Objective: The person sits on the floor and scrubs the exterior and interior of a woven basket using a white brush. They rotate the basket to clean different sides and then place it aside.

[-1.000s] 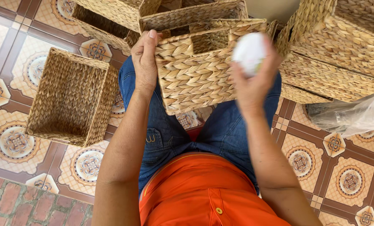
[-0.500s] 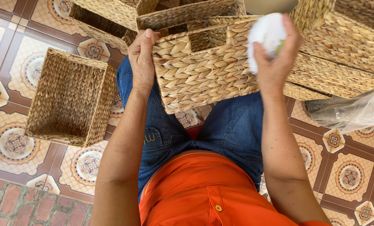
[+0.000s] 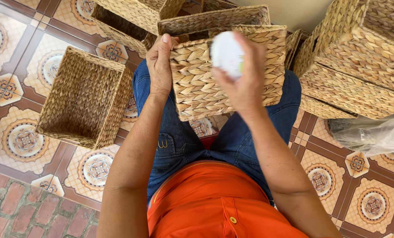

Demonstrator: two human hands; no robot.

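A woven straw basket (image 3: 197, 88) rests on my lap, its side facing me. My left hand (image 3: 160, 66) grips its left edge, thumb over the rim. My right hand (image 3: 243, 81) is raised in front of the basket's upper right part and holds a small round white object (image 3: 226, 53) with a bit of green on it, pressed close to the weave. I sit in blue jeans and an orange shirt.
An empty square woven basket (image 3: 84, 99) stands on the patterned tile floor to my left. More woven baskets (image 3: 360, 61) are stacked on the right and several more at the back (image 3: 135, 17). A clear plastic bag (image 3: 373, 132) lies at the right.
My right hand with the white object has moved from above the basket's right corner down and left onto its front. The basket has tilted and shifted slightly.
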